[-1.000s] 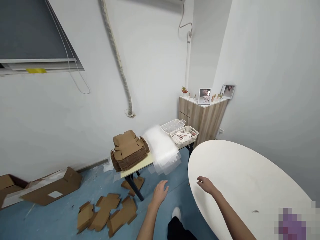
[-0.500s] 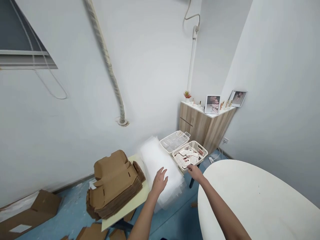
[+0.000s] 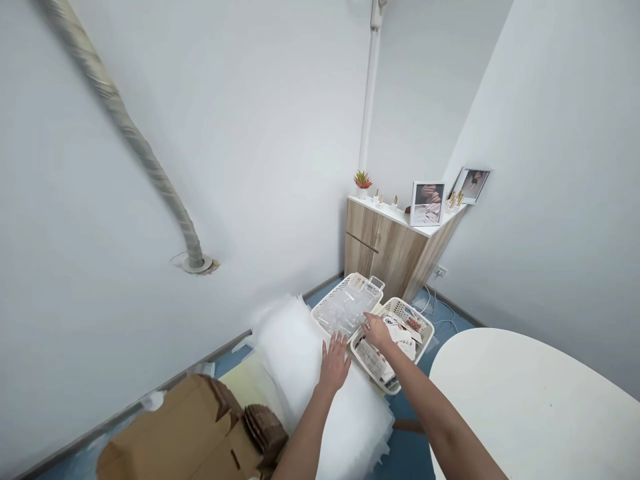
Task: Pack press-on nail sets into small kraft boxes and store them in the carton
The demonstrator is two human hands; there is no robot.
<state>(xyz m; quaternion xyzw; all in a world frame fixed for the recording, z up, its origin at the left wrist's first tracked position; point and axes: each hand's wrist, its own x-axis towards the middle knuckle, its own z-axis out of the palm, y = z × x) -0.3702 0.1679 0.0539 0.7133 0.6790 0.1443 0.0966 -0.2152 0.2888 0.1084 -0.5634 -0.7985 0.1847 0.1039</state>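
Observation:
My left hand (image 3: 334,361) lies flat with fingers spread on a stack of white translucent foam sheets (image 3: 300,353). My right hand (image 3: 377,331) reaches over the near basket (image 3: 425,331), a cream lattice basket with small packets inside; its fingers curl down among the contents and I cannot see whether they hold one. Beside it stands a second cream basket (image 3: 373,285) with clear plastic pieces. A stack of flat brown cardboard boxes (image 3: 190,437) sits at the lower left on the same small yellow table (image 3: 240,383).
A round white table (image 3: 540,400) fills the lower right. A wooden corner cabinet (image 3: 390,243) holds a small plant, little bottles and two picture frames. A wrapped pipe (image 3: 145,157) runs down the white wall. The floor is blue.
I have moved closer to the small table. My left hand has settled on the foam sheets. My right hand has gone from the round table's edge to over the near basket.

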